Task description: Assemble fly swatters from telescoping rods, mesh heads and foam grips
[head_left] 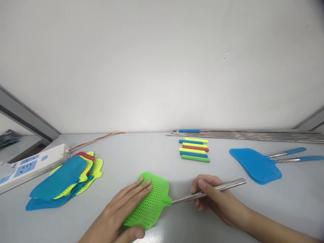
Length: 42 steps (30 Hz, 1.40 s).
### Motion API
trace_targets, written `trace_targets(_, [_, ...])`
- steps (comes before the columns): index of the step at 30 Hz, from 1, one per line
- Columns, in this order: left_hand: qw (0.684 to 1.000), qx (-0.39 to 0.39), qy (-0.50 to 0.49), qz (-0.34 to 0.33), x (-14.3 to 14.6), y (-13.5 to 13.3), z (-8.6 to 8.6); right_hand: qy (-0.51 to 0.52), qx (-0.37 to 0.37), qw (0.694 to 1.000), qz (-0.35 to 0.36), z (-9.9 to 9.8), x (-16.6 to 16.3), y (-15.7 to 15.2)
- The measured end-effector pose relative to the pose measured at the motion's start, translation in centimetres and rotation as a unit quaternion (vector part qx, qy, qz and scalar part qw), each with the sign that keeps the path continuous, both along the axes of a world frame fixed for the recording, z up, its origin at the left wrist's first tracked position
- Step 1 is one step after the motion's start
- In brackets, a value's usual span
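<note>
My left hand lies flat with its fingers stretched across a green fly swatter head on the grey table. Into the neck of that head runs the thin end of a metal telescopic rod. My right hand is closed around the rod, thumb on top, and the rod's thick bare end points up to the right. Beyond my hands lies a row of coloured handle sleeves in green, blue, yellow and red.
At left, a pile of blue, yellow and red swatter heads lies beside a white power strip. Blue fly swatters with blue grips lie at right. Thin metal rods run along the wall.
</note>
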<state>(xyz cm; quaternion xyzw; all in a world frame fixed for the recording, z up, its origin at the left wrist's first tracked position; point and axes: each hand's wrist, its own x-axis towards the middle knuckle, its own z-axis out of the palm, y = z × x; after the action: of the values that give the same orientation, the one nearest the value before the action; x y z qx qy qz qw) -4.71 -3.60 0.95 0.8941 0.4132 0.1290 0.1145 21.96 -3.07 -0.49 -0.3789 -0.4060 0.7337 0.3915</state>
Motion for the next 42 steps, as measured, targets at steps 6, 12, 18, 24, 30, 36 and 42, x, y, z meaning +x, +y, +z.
trace_targets(6, [0.996,0.018,-0.063,0.062,0.5,-0.4,-0.5,-0.011,0.01,1.0,-0.011,0.0,-0.1,0.2])
trace_targets(12, [0.995,0.034,-0.063,0.064,0.3,-0.3,-0.2,0.011,0.004,1.0,-0.009,-0.2,-0.2,0.1])
trace_targets(18, [0.999,0.029,0.012,-0.004,-0.1,0.5,0.2,0.032,0.003,0.999,-0.021,-0.2,-0.3,0.2])
trace_targets(24, [0.997,0.029,-0.067,-0.006,0.0,0.7,-0.5,0.031,-0.026,0.998,-0.044,0.0,0.0,0.2])
trace_targets(30, [0.992,-0.001,-0.117,-0.038,0.3,0.3,-0.5,0.037,-0.04,0.998,-0.025,0.1,0.2,0.2])
trace_targets(36, [0.99,-0.033,-0.099,-0.09,0.7,-0.3,0.0,0.043,-0.066,0.997,-0.02,-0.2,0.7,0.2])
trace_targets(42, [0.985,-0.03,-0.013,-0.167,1.1,-0.5,1.5,0.043,-0.073,0.996,0.025,-0.2,0.9,0.1])
